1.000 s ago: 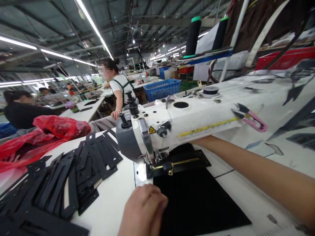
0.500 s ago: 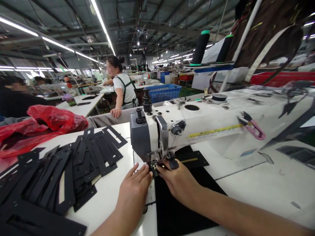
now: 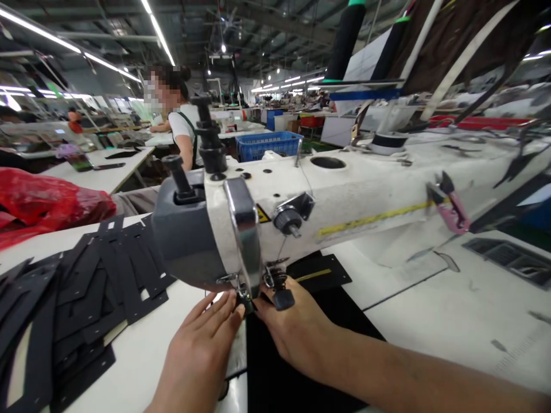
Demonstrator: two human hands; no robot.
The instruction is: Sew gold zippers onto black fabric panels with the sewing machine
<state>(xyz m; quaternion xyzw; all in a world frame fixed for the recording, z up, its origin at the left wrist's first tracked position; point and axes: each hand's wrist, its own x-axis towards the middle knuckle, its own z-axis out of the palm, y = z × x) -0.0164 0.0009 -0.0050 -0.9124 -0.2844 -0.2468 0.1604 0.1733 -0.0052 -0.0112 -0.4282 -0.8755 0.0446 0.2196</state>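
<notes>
Both hands are at the needle area of a white sewing machine (image 3: 275,195). My left hand (image 3: 200,344) lies with fingers stretched forward, its tips at the left of the presser foot (image 3: 244,292). My right hand (image 3: 297,330) is on the other side, fingers bent at the edge of the black fabric (image 3: 279,373) by the foot; some fingertips are hidden behind the machine's parts. The fabric runs under my right wrist toward me. Behind that hand lies a flat black piece with a gold zipper-like strip (image 3: 316,275).
Many black cut frames (image 3: 86,298) lie piled at left, beside a red plastic bag (image 3: 55,198). Pink-handled snips (image 3: 451,209) hang on the machine arm. Dark thread cones (image 3: 346,43) stand behind it. Beyond are a blue basket (image 3: 269,146) and a co-worker (image 3: 181,123).
My view has moved closer, so the machine head looks larger and covers more of the co-worker. Both hands stay by the presser foot; any fabric movement is too small to tell.
</notes>
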